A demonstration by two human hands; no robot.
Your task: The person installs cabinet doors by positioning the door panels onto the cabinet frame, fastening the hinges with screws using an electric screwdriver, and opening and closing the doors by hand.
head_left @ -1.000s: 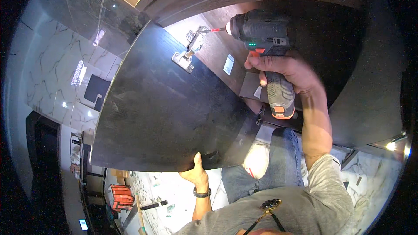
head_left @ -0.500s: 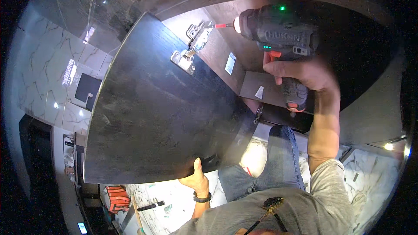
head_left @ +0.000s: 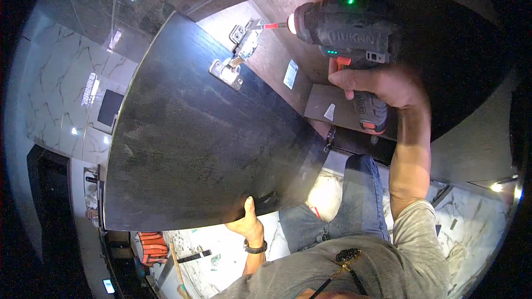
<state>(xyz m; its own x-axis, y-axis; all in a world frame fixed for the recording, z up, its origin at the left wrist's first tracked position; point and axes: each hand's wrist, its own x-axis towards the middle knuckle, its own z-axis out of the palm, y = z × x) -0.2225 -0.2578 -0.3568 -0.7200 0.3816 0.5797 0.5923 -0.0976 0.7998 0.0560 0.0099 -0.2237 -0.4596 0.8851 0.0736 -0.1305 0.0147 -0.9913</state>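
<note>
My right hand [head_left: 379, 83] is wrapped round the grip of a black cordless drill [head_left: 346, 33], index finger at its red trigger. Its lamp glows, and the red-collared driver bit [head_left: 272, 26] reaches left to the upper metal hinge [head_left: 246, 44]. Whether the tip sits in a screw is too small to tell. That hinge joins the dark cabinet door [head_left: 199, 133] to the cabinet side wall [head_left: 277, 41]. My left hand [head_left: 247, 226] grips the door's lower edge, thumb on the near face, other fingers hidden behind it. A lower hinge [head_left: 330, 137] shows at the door's far end.
Inside the cabinet are a shelf panel [head_left: 318, 105] and a white label [head_left: 290, 74]. My knee [head_left: 360, 188] is bent close under the door. An orange-and-black bag [head_left: 151, 248] stands at lower left on the marble-patterned floor [head_left: 194, 243], near a long wooden handle [head_left: 176, 260].
The hinge, door and drill all appear slightly farther left and up in the view. The bit still points at the upper hinge, and both hands keep their hold.
</note>
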